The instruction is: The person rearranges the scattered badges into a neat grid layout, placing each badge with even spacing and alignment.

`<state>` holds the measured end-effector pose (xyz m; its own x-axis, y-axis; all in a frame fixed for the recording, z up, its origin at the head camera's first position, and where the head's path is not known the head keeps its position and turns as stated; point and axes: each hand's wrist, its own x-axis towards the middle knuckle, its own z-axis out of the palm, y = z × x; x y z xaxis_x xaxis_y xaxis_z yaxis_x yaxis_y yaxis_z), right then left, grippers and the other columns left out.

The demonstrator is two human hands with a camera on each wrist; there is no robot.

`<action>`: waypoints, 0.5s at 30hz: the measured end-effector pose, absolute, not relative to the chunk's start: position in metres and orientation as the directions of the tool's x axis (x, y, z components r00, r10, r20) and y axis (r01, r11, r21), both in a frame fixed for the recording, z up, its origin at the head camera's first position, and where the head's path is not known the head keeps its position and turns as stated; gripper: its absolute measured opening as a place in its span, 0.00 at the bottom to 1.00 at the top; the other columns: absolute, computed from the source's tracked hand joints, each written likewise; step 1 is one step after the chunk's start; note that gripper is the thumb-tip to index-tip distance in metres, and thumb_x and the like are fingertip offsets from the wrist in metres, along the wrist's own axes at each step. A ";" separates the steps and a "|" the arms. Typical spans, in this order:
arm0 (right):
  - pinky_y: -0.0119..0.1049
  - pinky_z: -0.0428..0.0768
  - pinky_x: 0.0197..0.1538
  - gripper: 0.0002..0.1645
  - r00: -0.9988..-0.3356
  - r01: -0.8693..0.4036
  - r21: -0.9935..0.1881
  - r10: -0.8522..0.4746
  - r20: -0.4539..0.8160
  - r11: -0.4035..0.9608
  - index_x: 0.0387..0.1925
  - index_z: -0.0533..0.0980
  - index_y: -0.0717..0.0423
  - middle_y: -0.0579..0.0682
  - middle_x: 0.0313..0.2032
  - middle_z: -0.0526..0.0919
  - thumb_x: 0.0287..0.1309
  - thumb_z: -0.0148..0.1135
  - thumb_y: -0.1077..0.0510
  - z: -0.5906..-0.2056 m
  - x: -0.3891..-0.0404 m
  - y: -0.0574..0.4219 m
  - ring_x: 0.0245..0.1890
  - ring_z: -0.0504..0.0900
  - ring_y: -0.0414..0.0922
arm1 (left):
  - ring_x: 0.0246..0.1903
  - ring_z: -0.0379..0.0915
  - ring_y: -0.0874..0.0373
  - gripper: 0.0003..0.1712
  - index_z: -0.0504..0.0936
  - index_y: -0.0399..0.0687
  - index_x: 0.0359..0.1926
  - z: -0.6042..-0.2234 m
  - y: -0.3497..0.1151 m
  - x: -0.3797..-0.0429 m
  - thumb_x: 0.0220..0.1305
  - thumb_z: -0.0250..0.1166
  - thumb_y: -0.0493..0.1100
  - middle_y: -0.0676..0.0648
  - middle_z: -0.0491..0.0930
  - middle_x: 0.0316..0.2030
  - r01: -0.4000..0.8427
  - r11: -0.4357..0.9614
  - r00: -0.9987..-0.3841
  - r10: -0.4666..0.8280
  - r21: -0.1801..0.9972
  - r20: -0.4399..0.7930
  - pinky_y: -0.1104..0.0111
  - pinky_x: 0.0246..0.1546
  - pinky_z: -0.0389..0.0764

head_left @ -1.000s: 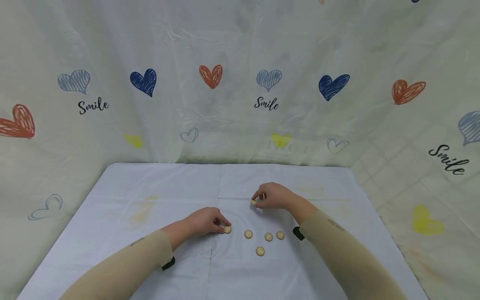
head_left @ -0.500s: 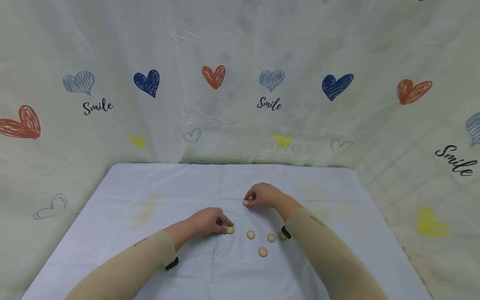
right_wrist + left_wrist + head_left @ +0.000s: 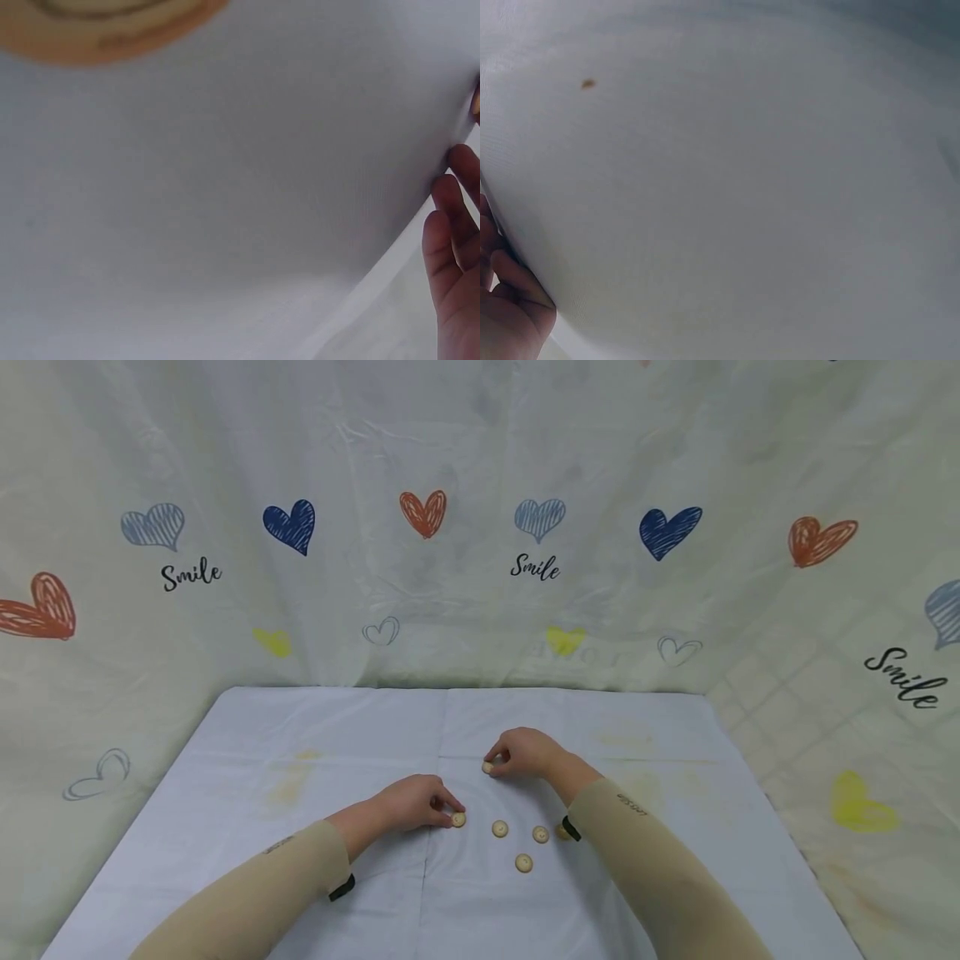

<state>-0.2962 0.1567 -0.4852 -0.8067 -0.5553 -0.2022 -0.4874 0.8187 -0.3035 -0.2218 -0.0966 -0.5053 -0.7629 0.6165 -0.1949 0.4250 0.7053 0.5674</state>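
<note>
My left hand (image 3: 411, 802) rests on the white cloth, and its thumb and fingertips pinch the edge of a round beige button (image 3: 458, 819). Farther back and to the right, my right hand (image 3: 527, 753) pinches another beige button (image 3: 487, 767) between thumb and fingers, close to the cloth. The left wrist view catches only a part of the left hand (image 3: 514, 307) at its lower left corner, with no button showing. At the right edge of the right wrist view are curled fingers of the right hand, and a blurred button (image 3: 112, 34) fills the upper left.
Loose buttons lie in front of the right hand: one button (image 3: 500, 829) nearest the left hand, another button (image 3: 523, 862) closer to me, a third button (image 3: 540, 834). One more is partly covered by the right wrist's black band (image 3: 572, 828). A heart-printed curtain (image 3: 465, 585) hangs behind the table.
My right hand has moved left with its button, toward the left hand, and its wrist now partly covers the rightmost loose button. The left hand stays on its button.
</note>
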 end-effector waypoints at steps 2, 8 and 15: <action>0.36 0.73 0.41 0.14 -0.809 -0.483 -0.314 -0.554 -0.196 0.817 0.45 0.87 0.38 0.36 0.27 0.76 0.58 0.70 0.43 -0.483 -0.295 0.157 0.30 0.73 0.37 | 0.29 0.68 0.65 0.12 0.90 0.63 0.46 -0.506 -0.096 -0.222 0.60 0.73 0.48 0.61 0.73 0.29 0.426 0.704 -0.762 0.617 0.568 -0.194 0.70 0.34 0.72; 0.37 0.73 0.41 0.18 -0.820 -0.465 -0.347 -0.544 -0.177 0.814 0.48 0.86 0.40 0.38 0.28 0.77 0.57 0.71 0.43 -0.474 -0.289 0.164 0.31 0.73 0.39 | 0.30 0.68 0.65 0.12 0.90 0.63 0.46 -0.506 -0.096 -0.222 0.60 0.73 0.48 0.61 0.73 0.29 0.433 0.707 -0.760 0.620 0.559 -0.194 0.70 0.34 0.72; 0.35 0.74 0.40 0.20 -0.839 -0.405 -0.432 -0.516 -0.174 0.806 0.51 0.85 0.41 0.37 0.29 0.77 0.55 0.73 0.45 -0.471 -0.285 0.182 0.32 0.74 0.38 | 0.30 0.68 0.65 0.12 0.90 0.63 0.46 -0.503 -0.096 -0.221 0.59 0.73 0.48 0.61 0.74 0.29 0.429 0.709 -0.762 0.617 0.560 -0.197 0.70 0.35 0.72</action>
<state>-0.2849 0.1822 -0.4711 -0.8389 -0.5156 -0.1745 -0.4053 0.8057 -0.4321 -0.2206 -0.0960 -0.5034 -0.7622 0.6167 -0.1969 0.4291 0.7090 0.5595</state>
